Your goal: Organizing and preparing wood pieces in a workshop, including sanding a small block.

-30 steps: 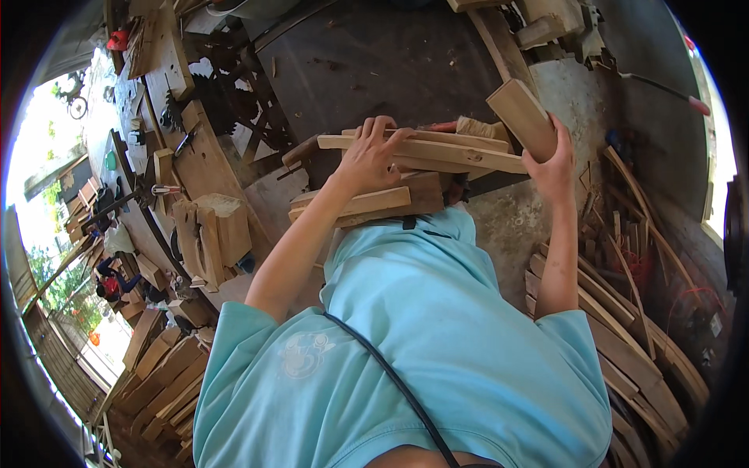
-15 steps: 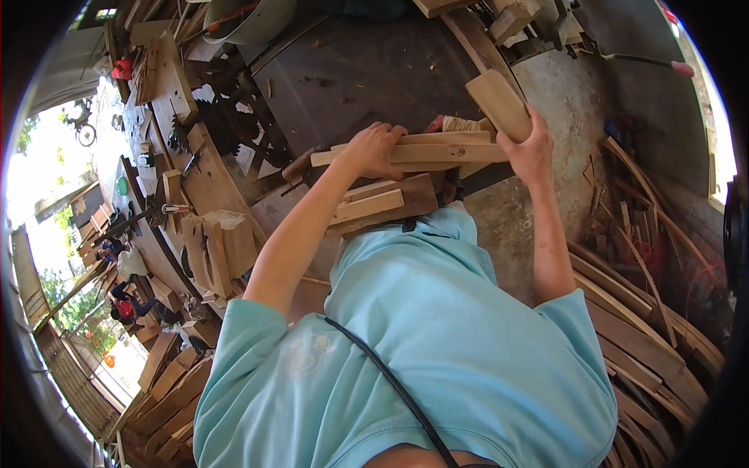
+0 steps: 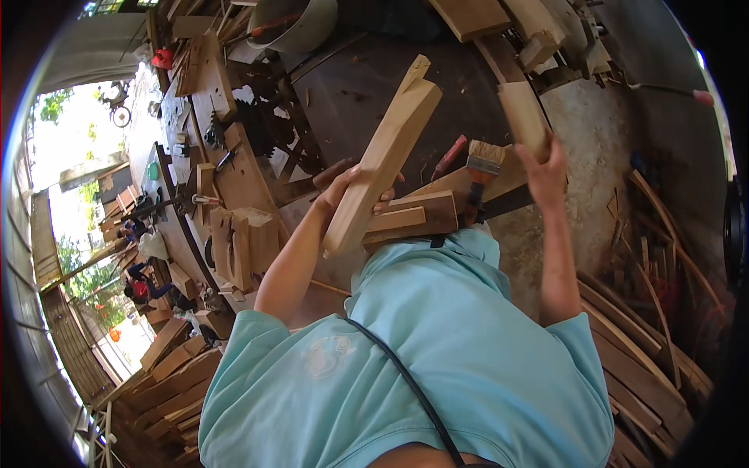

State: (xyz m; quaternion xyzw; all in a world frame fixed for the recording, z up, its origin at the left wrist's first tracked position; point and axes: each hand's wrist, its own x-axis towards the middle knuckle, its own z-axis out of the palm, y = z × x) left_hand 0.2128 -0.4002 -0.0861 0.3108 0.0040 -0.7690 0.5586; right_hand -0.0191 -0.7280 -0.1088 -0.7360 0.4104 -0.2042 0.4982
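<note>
My left hand (image 3: 337, 192) is closed around a pale wooden bar (image 3: 386, 152), which is held slanting upward to the right with a narrower stub at its far end. On the right, my right hand (image 3: 548, 170) grips the near end of a shorter wooden block (image 3: 521, 113). Between my hands a wide paintbrush (image 3: 485, 158) stands bristles up, close to a red-handled tool (image 3: 450, 155) whose kind I cannot make out. Right in front of my body lie a wooden board (image 3: 441, 210) and a small wooden strip (image 3: 396, 219).
A dark flat surface (image 3: 367, 101) with wood bits spreads ahead. On the left stands a plank bench (image 3: 234, 168) with tools and offcuts. A pale bucket (image 3: 312, 30) is at the far left. Long timber (image 3: 640, 366) is stacked at the right, more wood (image 3: 175, 390) at lower left.
My left hand has lifted and turned the bar from level to a steep slant, away from the right hand. The block in my right hand has shifted slightly right; the paintbrush now shows fully.
</note>
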